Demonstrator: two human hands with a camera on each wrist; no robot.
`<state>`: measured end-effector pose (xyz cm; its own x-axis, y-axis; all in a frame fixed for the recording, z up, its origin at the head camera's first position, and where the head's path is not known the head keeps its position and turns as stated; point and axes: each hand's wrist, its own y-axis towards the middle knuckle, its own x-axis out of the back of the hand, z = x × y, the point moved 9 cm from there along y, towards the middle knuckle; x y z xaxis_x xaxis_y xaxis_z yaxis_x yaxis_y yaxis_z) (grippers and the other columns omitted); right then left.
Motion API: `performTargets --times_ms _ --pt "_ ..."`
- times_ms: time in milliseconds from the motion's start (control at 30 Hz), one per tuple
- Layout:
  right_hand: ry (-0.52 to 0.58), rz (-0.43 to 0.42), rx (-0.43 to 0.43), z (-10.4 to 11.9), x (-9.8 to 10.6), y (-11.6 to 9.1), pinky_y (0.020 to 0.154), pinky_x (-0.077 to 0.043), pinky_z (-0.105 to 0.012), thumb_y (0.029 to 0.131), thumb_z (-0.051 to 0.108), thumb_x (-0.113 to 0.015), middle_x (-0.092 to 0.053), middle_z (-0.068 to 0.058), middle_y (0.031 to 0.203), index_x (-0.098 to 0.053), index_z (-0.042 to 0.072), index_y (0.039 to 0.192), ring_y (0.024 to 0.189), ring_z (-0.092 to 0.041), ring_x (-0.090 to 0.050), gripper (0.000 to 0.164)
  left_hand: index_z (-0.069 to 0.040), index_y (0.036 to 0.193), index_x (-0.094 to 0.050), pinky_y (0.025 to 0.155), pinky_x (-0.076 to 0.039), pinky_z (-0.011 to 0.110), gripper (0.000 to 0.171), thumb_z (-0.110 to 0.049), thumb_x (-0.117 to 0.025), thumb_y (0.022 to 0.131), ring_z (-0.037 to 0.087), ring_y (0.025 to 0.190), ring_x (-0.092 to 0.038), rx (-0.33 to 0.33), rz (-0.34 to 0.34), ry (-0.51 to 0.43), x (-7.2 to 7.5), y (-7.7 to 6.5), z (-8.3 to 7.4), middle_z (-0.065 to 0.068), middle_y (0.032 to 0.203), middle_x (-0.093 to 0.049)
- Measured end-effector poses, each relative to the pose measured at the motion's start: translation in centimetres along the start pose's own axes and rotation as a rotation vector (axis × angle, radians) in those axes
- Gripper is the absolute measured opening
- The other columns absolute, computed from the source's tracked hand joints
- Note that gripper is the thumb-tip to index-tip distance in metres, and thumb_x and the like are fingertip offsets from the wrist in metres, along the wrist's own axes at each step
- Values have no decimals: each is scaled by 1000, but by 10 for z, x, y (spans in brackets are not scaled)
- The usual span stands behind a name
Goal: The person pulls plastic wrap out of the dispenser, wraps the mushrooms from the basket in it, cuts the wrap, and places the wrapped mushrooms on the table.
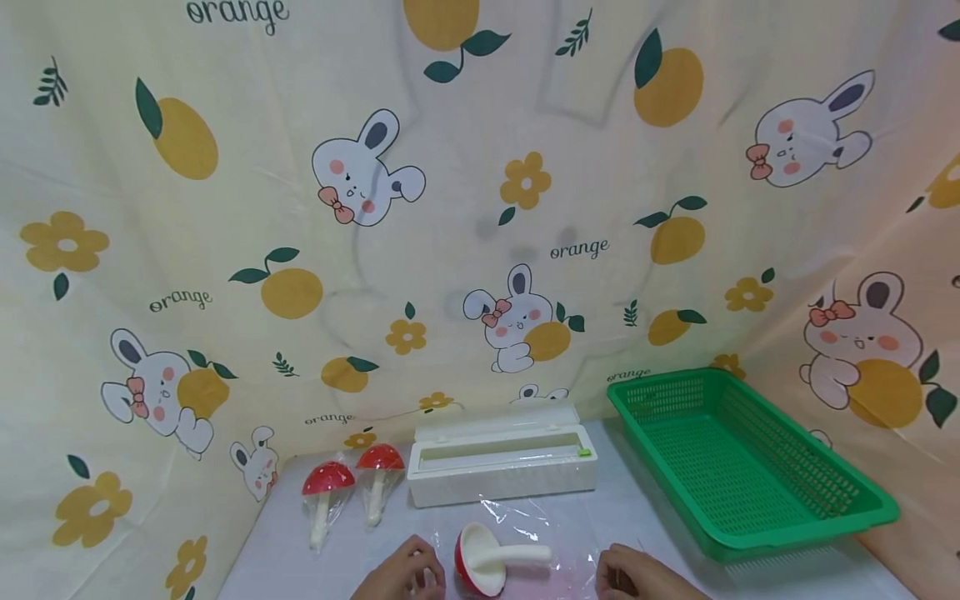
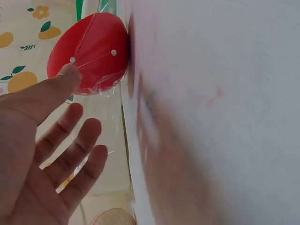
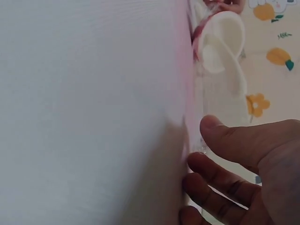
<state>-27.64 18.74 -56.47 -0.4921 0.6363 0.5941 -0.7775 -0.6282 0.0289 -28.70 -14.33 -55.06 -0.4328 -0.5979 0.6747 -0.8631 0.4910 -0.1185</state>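
A mushroom-shaped ladle (image 1: 480, 560), with a red white-dotted outside, white hollow and white handle, lies on clear plastic film (image 1: 573, 537) at the front of the table. My left hand (image 1: 405, 573) is just left of its bowl, fingers loosely bent. In the left wrist view the thumb (image 2: 70, 77) overlaps the red bowl (image 2: 101, 44); whether it touches is unclear. To the right of the handle, at the film's right side, rests my right hand (image 1: 641, 573). Its thumb (image 3: 225, 138) and fingers stand apart in the right wrist view, with no object visible between them.
Behind the film is a white cling film dispenser (image 1: 502, 485), lid raised, with a green slider (image 1: 585, 452). Two red-topped mushroom ladles in clear plastic, one nearer (image 1: 321, 508) and one farther (image 1: 377, 479), lie at left. A green basket (image 1: 795, 546) stands at right. Printed cloth surrounds the table.
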Motion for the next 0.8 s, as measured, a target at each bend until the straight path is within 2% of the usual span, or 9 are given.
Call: performTargets --times_ms 100,233,333,467,567,667,800 --pt "41 0 -23 2 3 0 60 -44 -24 97 20 -66 -57 9 81 -59 17 93 72 -2 -53 8 -26 95 -67 72 -52 20 6 -31 -70 94 6 80 -55 -18 -39 -14 5 0 -5 -13 101 -55" --pt "26 -28 -4 11 9 3 59 -46 -23 97 22 -67 -59 9 79 -57 18 93 70 -3 -54 11 -21 100 -66 72 -51 19 8 -27 -69 95 4 82 -56 -98 -74 -25 11 2 -13 -11 104 -60" --pt "8 -67 -1 16 16 5 60 -46 -22 96 22 -68 -59 11 80 -57 19 93 71 -1 -53 12 -19 106 -66 74 -52 18 14 -26 -70 95 4 82 -58 -109 -91 -50 13 5 -15 -8 106 -64" --pt "-61 -169 136 33 27 8 59 -48 -22 96 17 -68 -59 12 84 -57 18 93 74 0 -55 12 -18 108 -67 75 -53 19 16 -28 -70 95 6 83 -59 -104 -108 -86 14 11 -15 -2 110 -67" --pt "-100 -262 246 48 34 11 59 -49 -22 96 11 -68 -60 11 85 -57 18 93 74 -1 -56 13 -18 104 -67 74 -53 20 12 -27 -68 96 6 85 -59 -140 -125 -83 16 15 -18 2 115 -66" --pt "-105 -340 290 59 39 16 57 -49 -22 94 8 -69 -61 10 82 -58 18 92 71 -2 -57 14 -24 99 -66 72 -53 21 6 -29 -68 96 5 85 -57 -176 -159 -62 20 19 -21 -2 114 -61" --pt "-105 -425 287 65 43 25 55 -50 -23 92 7 -71 -63 7 78 -59 16 92 68 -3 -58 14 -28 98 -64 71 -52 21 6 -32 -68 96 5 84 -56 -224 -217 -35 26 20 -26 -3 106 -55"
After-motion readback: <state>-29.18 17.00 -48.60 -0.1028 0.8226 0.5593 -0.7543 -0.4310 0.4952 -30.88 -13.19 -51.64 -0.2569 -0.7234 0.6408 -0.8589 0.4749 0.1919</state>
